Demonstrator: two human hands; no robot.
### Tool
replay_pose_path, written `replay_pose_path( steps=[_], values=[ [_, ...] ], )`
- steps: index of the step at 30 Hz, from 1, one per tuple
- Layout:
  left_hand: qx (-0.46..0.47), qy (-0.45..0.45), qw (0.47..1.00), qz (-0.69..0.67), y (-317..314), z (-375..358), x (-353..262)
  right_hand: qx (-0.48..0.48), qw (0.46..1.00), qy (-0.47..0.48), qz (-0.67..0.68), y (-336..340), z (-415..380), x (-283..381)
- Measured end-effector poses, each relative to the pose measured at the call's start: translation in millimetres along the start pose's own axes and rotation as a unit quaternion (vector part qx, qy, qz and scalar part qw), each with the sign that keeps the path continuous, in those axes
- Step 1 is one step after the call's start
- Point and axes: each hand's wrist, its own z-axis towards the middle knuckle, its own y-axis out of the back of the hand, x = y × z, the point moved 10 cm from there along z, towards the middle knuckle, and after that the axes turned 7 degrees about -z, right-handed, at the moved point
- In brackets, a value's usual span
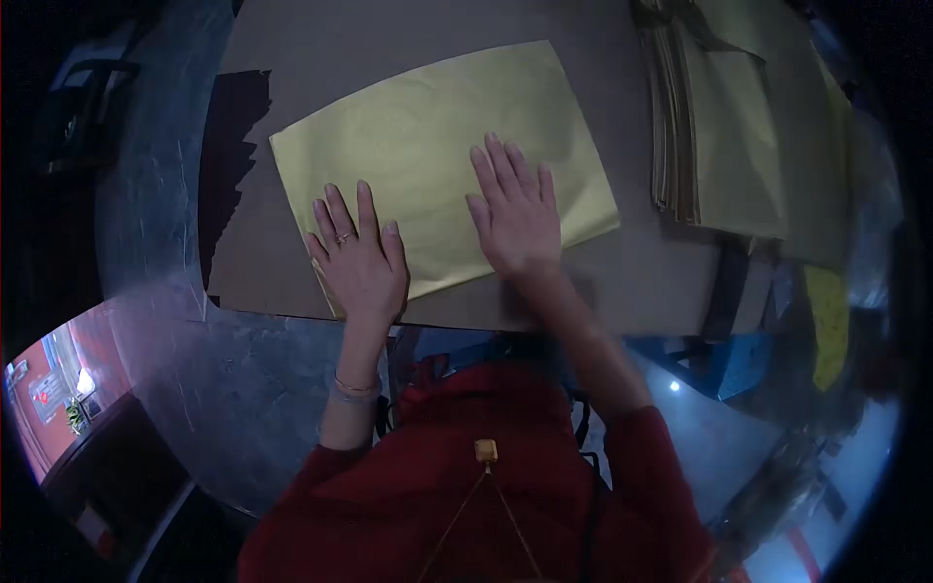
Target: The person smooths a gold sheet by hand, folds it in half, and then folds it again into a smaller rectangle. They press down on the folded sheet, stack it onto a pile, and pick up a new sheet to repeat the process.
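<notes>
Yellow sheet [432,136]: one
Left hand [363,270], right hand [523,225]: two, flat on sheet
Grip: both spread out, holding nothing
Paper pile [729,146]: one, right of sheet

Between the yellow sheet [418,126] and the paper stack [734,146], a strip of table [614,87] offers passage; farther right, this stack blocks the way.

The sheet [418,126] looks like paper, smooth with a soft satin sheen (faintly rippled in places). The stack [729,146] seems to be similar paper, duller and creased. The tabletop [632,291] is matt, like cardboard. The shirt [486,408] is matt cloth; the pendant [486,450], shiny, metal-like. The floor [272,389] looks hard, streaky and slightly glossy.
</notes>
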Motion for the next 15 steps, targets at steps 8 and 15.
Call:
replay_pose_path(
  steps=[8, 15],
  values=[
    [0.019, -0.001, 1.000, 0.011, 3, -1, -3, -0.011, 0.997, -0.003, -0.070, 13, 3, -74],
    [0.012, -0.013, 1.000, -0.008, 3, -1, -2, -0.022, 0.994, -0.035, -0.102, 17, 0, -122]
  ],
)
